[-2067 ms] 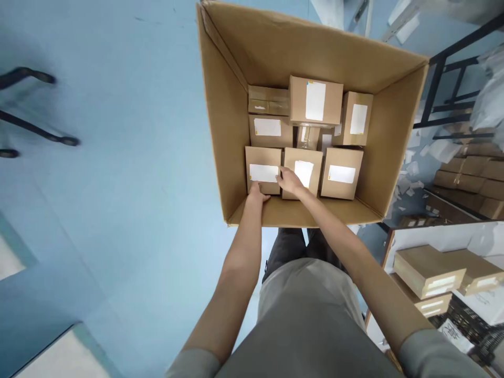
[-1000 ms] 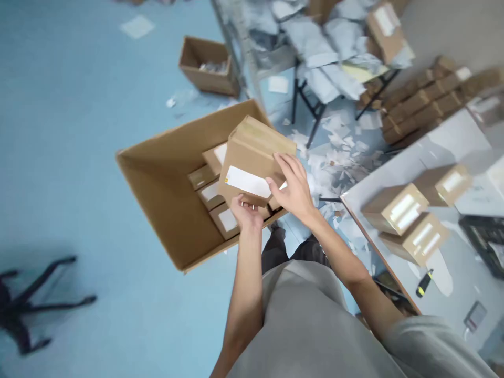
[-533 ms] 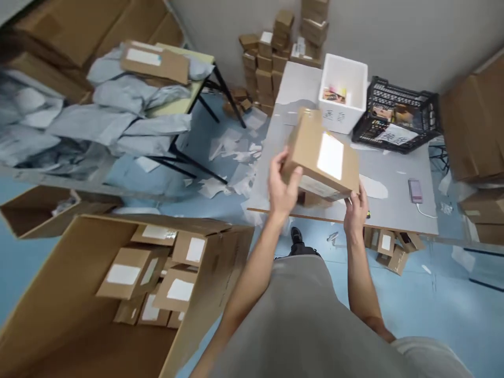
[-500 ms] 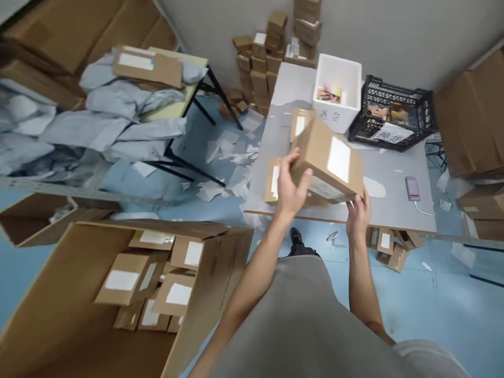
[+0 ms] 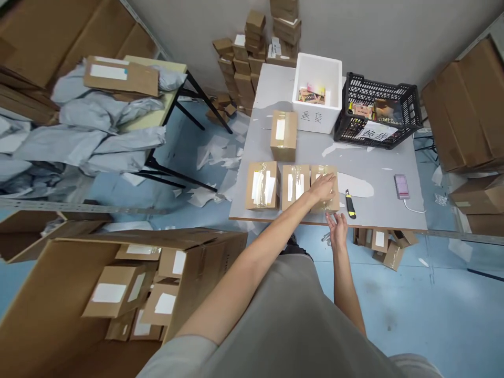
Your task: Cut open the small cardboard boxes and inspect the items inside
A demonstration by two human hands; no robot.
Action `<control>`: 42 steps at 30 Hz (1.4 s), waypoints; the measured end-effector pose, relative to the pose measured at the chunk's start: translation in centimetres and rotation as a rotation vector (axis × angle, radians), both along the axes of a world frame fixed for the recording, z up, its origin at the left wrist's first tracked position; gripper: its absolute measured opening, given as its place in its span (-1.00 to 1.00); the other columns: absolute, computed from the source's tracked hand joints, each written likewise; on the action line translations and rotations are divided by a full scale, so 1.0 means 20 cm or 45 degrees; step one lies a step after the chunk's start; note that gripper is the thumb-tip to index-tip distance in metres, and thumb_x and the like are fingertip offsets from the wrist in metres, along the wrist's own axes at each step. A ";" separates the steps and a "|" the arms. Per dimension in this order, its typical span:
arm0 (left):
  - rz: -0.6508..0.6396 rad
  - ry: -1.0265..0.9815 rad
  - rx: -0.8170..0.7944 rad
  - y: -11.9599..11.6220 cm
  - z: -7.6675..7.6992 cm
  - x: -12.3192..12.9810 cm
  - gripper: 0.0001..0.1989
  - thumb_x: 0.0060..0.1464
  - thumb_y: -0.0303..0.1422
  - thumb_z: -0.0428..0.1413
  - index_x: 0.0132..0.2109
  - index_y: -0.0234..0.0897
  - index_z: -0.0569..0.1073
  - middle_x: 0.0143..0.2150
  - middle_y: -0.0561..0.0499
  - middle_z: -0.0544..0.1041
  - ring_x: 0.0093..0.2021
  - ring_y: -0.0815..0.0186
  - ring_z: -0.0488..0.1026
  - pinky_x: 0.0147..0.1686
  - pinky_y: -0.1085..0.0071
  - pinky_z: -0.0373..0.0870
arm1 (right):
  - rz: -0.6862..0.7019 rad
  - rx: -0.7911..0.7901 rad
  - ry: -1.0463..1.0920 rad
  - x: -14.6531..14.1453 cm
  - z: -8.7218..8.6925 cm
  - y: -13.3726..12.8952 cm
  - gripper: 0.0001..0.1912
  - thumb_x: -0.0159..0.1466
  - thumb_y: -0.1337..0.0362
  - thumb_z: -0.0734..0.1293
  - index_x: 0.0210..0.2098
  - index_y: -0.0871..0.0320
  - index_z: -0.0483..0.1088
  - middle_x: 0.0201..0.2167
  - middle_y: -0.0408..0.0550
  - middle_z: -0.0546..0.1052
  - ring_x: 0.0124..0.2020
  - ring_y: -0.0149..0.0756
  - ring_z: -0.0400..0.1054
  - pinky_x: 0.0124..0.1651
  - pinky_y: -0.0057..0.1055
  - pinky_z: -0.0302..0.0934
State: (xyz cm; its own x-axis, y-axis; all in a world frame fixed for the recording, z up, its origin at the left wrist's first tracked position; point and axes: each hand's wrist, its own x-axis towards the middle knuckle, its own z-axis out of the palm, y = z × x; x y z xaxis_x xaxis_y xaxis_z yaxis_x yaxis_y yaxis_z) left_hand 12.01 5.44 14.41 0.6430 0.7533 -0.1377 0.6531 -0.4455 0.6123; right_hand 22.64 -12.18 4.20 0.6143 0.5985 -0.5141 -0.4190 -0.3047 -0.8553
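My left hand [image 5: 323,189] lies over the top of a small taped cardboard box [image 5: 318,170], its fingers bent toward the right side. This box is the rightmost of three in a row at the front of the grey table [image 5: 378,165]. Close to its front right corner, my right hand [image 5: 337,230] has its fingers spread and nothing in them. Beside the box on the left are a middle box [image 5: 296,184] and a left box [image 5: 262,185], both with white labels. A black and yellow box cutter [image 5: 350,204] lies to the right.
Another labelled box [image 5: 284,135] sits behind the row. Farther back stand a white bin [image 5: 318,113] and a black crate [image 5: 378,131]. A phone [image 5: 401,187] with a cable lies at right. A large open carton [image 5: 212,273] holding boxes stands at lower left.
The box that both hands held tilted above the table now stands at the right end of the row. My right hand has come off it, while my left has shifted onto its top.
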 end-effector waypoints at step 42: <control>3.281 -0.992 -0.313 -2.67 -1.70 -3.88 -0.15 0.21 -0.43 0.42 0.55 -0.38 0.31 0.68 -0.40 0.24 0.68 -0.03 0.25 0.69 0.16 0.09 | 2.899 -0.171 -0.755 -4.26 -0.96 -0.45 -0.27 0.45 0.19 0.49 0.53 0.34 0.38 0.60 0.34 0.41 0.57 0.05 0.41 0.66 -0.06 0.20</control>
